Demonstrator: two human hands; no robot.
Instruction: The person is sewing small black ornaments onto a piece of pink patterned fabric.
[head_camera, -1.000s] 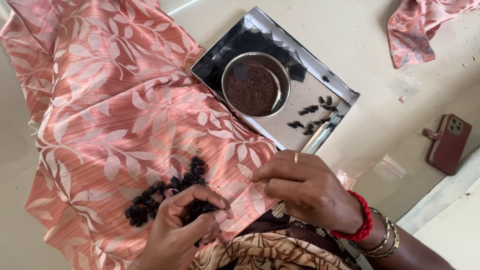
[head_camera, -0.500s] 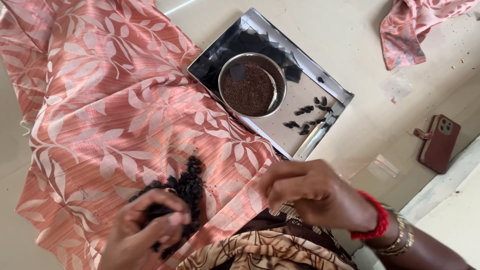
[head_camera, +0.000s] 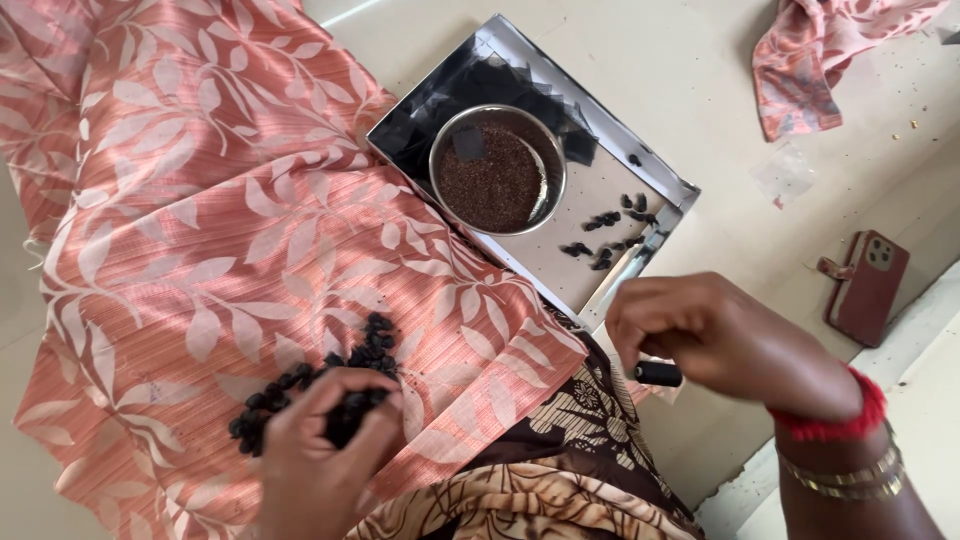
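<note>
Pale floor bears a steel tray (head_camera: 655, 190); left hand (head_camera: 325, 465) pinches black pieces (head_camera: 300, 385) off the cloth (head_camera: 200, 220), right hand (head_camera: 715, 335) grips a black tube (head_camera: 658, 374).

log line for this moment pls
left hand on dark bits on cloth | right hand holds black cylinder | bowl in tray

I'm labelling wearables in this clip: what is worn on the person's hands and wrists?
Both hands are bare, no gloves or sleeves. The right hand has a red thread band at the wrist and thin gold-coloured bangles beyond it. The left hand shows nothing worn; its wrist is out of frame.
</note>
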